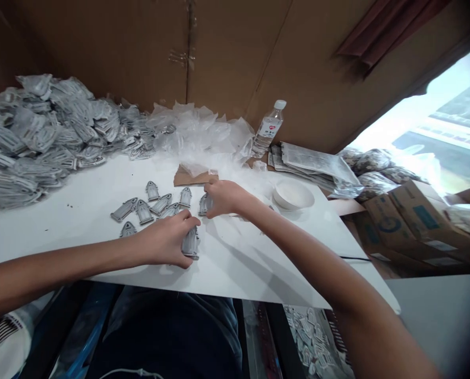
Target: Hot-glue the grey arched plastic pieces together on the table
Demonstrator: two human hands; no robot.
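Observation:
My left hand (166, 240) grips a grey arch-shaped metal tag (190, 243) upright on the white table top (61, 221), fingers wrapped over its side. My right hand (227, 197) pinches a second matching tag (204, 205), partly hidden by the fingers. Several more tags (152, 191) lie loose and at varied angles just left of my hands. A small piece of brown cardboard (191, 177) lies beyond them, under some clear plastic.
A large heap of grey tags in plastic bags (45, 137) fills the far left of the table. Behind it are clear film (203, 131), a water bottle (267, 129) and stacked bags (310, 166). A white bowl (293, 193) stands right of my right hand. Cardboard boxes (412, 226) sit beyond the table's right edge.

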